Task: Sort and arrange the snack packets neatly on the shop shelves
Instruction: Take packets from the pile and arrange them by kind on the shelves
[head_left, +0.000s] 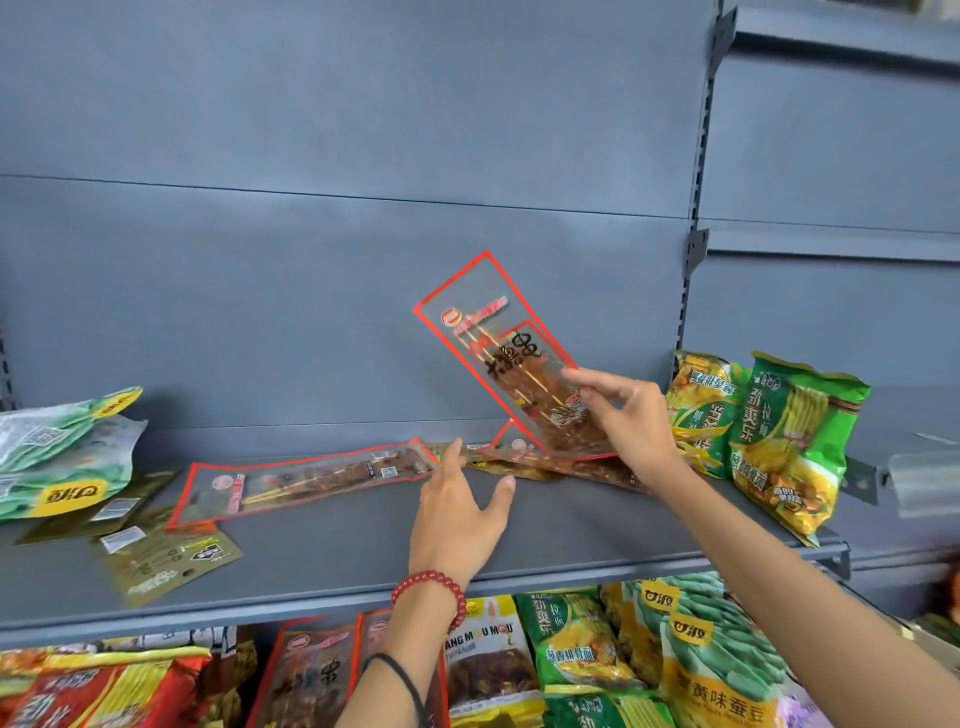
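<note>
– On the grey shelf (571, 535), what is being handled?

– A clear, red-edged skewer packet (511, 358), held tilted just in front of the back panel (311, 312). The right hand (628, 421) pinches its lower end, with the fingers (597, 379) clamped on the film. The left hand (457, 514) holds nothing and its fingers are spread apart. Its tips are at the end of a second skewer packet (306, 480) lying flat; I cannot tell whether they touch it.

– How far along does the sorting seem?

– Partway at most, I judge. Green noodle packets (789, 441) stand together at the right end. Left to do: the flat packet, a third skewer packet (561, 462) partly under the right hand, olive packets (171, 561) askew at the front left, and pale green packets (57, 457) heaped at the far left.

– Anything unclear?

– The lower-shelf packets (571, 649) are cut off by the bottom edge and partly hidden behind both forearms. The heap runs off the left edge. Most of the print is too blurred to read.
</note>
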